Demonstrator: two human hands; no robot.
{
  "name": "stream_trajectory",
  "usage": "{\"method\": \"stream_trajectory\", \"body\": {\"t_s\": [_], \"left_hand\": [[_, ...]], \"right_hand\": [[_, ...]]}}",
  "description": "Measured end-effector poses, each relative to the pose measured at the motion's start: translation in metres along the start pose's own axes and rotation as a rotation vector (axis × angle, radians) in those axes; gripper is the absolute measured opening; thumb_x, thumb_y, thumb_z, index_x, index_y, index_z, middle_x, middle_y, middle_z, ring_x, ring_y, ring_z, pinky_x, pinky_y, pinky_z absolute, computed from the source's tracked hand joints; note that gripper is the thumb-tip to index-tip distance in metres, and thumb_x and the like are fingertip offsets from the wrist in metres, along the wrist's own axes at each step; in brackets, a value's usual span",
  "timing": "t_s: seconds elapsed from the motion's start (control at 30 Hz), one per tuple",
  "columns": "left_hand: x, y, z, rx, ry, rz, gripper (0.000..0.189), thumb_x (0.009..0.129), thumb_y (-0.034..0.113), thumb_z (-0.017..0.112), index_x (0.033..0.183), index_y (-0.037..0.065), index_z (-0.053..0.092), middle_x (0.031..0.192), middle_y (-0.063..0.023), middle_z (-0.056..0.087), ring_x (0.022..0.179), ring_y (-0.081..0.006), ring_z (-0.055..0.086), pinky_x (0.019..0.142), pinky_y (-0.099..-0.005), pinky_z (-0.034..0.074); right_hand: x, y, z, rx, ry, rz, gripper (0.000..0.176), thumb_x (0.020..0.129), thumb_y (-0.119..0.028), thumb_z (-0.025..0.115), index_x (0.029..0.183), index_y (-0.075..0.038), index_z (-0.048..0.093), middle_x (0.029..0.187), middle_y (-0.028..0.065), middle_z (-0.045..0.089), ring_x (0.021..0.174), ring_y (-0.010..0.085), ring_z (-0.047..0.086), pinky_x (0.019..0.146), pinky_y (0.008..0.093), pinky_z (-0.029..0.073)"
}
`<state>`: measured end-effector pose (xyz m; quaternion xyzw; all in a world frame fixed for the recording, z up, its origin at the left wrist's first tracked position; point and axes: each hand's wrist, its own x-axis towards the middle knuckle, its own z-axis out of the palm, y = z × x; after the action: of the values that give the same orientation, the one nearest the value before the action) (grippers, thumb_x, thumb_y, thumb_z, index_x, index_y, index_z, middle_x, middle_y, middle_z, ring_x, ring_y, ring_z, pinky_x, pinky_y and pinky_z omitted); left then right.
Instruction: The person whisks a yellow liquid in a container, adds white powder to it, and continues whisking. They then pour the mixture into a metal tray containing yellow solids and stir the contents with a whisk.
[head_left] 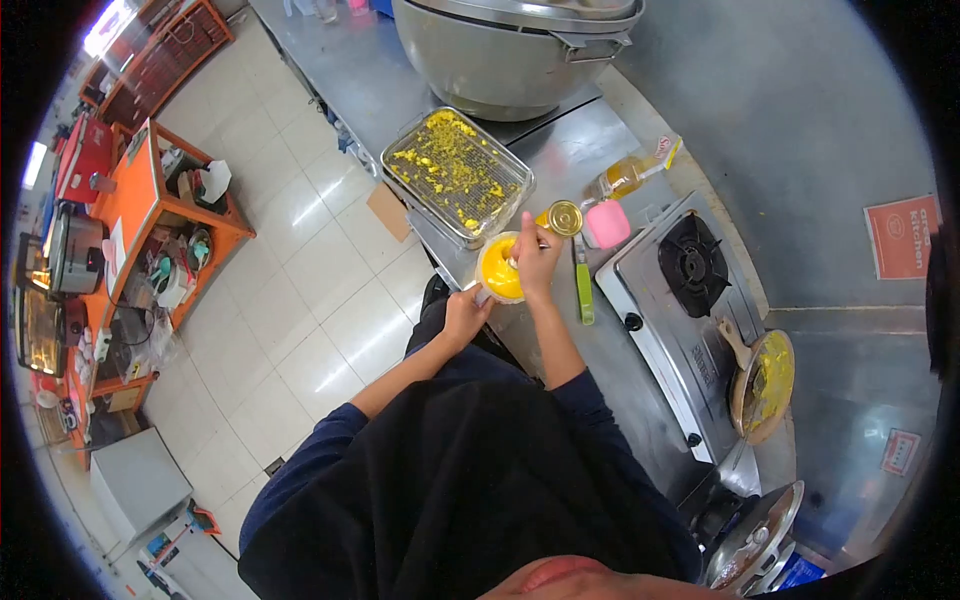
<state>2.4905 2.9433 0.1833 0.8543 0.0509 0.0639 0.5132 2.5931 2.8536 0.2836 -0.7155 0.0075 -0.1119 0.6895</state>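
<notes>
A small pale cup [480,270] of bright yellow liquid is held over the front edge of the steel counter. My left hand [465,318] is closed on the cup's near side. Over the liquid, my right hand [538,258] is closed with its thumb up; it seems to grip a thin utensil dipping into the cup, but the kind is hidden. Just beyond lie an opened tin [564,218], a pink container [606,225] and a green-handled tool [584,292]. A wire-racked metal tray [400,185] with yellow crumbs sits farther off.
A large steel pot [510,60] stands at the back. To the right are a bottle of yellow oil [625,178], a portable gas stove [650,340] and a pan [742,400] with yellow residue. Orange shelving [150,200] stands across the tiled floor [320,290].
</notes>
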Motion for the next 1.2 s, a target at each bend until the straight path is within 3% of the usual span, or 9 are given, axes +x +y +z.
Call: {"method": "stream_trajectory", "body": {"t_s": [0.2, 0.27, 0.47, 0.6, 0.73, 0.8, 0.93, 1.07, 1.2], "left_hand": [[0.001, 0.000, 0.003, -0.024, 0.072, 0.026, 0.019, 0.073, 0.015, 0.069, 0.087, 0.003, 0.065, 0.064, -0.0212, 0.059, 0.058, -0.0350, 0.060, 0.052, -0.0385, 0.048], [0.002, 0.006, 0.001, -0.008, 0.034, 0.022, 0.019, 0.073, 0.015, 0.069, 0.088, 0.003, 0.065, 0.065, -0.0210, 0.059, 0.059, -0.0348, 0.060, 0.053, -0.0386, 0.049], [-0.001, 0.004, -0.002, 0.011, 0.031, 0.018, 0.022, 0.073, 0.014, 0.070, 0.090, 0.001, 0.064, 0.062, -0.0219, 0.058, 0.056, -0.0336, 0.061, 0.051, -0.0363, 0.047], [0.003, 0.001, 0.001, 0.003, 0.052, 0.073, 0.021, 0.073, 0.015, 0.070, 0.088, 0.003, 0.064, 0.065, -0.0208, 0.059, 0.058, -0.0346, 0.060, 0.053, -0.0379, 0.048], [0.001, 0.003, -0.001, -0.015, 0.072, 0.084, 0.020, 0.072, 0.018, 0.070, 0.087, 0.004, 0.065, 0.067, -0.0192, 0.060, 0.060, -0.0340, 0.060, 0.054, -0.0387, 0.048], [0.006, 0.006, -0.001, -0.002, 0.076, 0.080, 0.021, 0.072, 0.017, 0.070, 0.088, 0.005, 0.065, 0.068, -0.0195, 0.060, 0.061, -0.0339, 0.061, 0.055, -0.0390, 0.049], [-0.001, 0.004, -0.003, -0.012, 0.092, 0.104, 0.020, 0.071, 0.016, 0.071, 0.087, 0.005, 0.065, 0.066, -0.0193, 0.060, 0.060, -0.0339, 0.060, 0.055, -0.0392, 0.049], [0.006, -0.001, 0.002, 0.046, 0.076, 0.093, 0.019, 0.071, 0.017, 0.070, 0.085, 0.005, 0.064, 0.068, -0.0197, 0.060, 0.061, -0.0347, 0.060, 0.055, -0.0396, 0.049], [-0.001, 0.010, -0.007, -0.042, 0.044, 0.048, 0.020, 0.072, 0.020, 0.070, 0.087, 0.007, 0.064, 0.070, -0.0182, 0.061, 0.064, -0.0347, 0.060, 0.056, -0.0406, 0.049]], "right_hand": [[0.010, -0.042, -0.018, 0.379, 0.340, 0.045, 0.052, 0.091, -0.028, 0.056, 0.047, -0.010, 0.036, 0.041, -0.0029, 0.035, 0.036, 0.0060, 0.032, 0.037, 0.0234, 0.021], [0.005, 0.011, -0.013, 0.148, 0.004, 0.163, 0.053, 0.093, -0.030, 0.051, 0.047, -0.010, 0.035, 0.040, -0.0023, 0.034, 0.035, 0.0073, 0.031, 0.037, 0.0237, 0.021], [0.004, -0.012, -0.022, 0.308, 0.304, -0.077, 0.053, 0.092, -0.031, 0.053, 0.047, -0.008, 0.038, 0.042, -0.0010, 0.038, 0.038, 0.0066, 0.034, 0.040, 0.0239, 0.023], [0.011, -0.038, -0.029, 0.036, 0.036, 0.273, 0.054, 0.094, -0.032, 0.050, 0.046, -0.009, 0.038, 0.043, -0.0012, 0.038, 0.038, 0.0075, 0.034, 0.040, 0.0240, 0.024], [0.009, -0.007, -0.019, 0.212, 0.310, -0.111, 0.052, 0.091, -0.031, 0.054, 0.045, -0.012, 0.038, 0.042, -0.0009, 0.038, 0.036, 0.0087, 0.033, 0.038, 0.0240, 0.024], [0.013, -0.019, -0.019, 0.043, -0.032, 0.220, 0.051, 0.091, -0.029, 0.052, 0.045, -0.011, 0.040, 0.041, -0.0002, 0.039, 0.036, 0.0099, 0.034, 0.038, 0.0251, 0.026], [0.022, -0.018, -0.025, 0.309, 0.369, 0.006, 0.053, 0.090, -0.031, 0.055, 0.044, -0.012, 0.040, 0.040, -0.0009, 0.039, 0.036, 0.0091, 0.034, 0.039, 0.0259, 0.027], [0.011, -0.024, -0.025, 0.022, -0.059, 0.215, 0.053, 0.092, -0.026, 0.051, 0.042, -0.011, 0.040, 0.040, 0.0000, 0.040, 0.036, 0.0099, 0.035, 0.039, 0.0258, 0.030], [0.008, -0.008, -0.019, 0.171, 0.368, -0.149, 0.055, 0.092, -0.030, 0.051, 0.042, -0.011, 0.040, 0.040, 0.0000, 0.041, 0.036, 0.0099, 0.036, 0.039, 0.0249, 0.028]]}}
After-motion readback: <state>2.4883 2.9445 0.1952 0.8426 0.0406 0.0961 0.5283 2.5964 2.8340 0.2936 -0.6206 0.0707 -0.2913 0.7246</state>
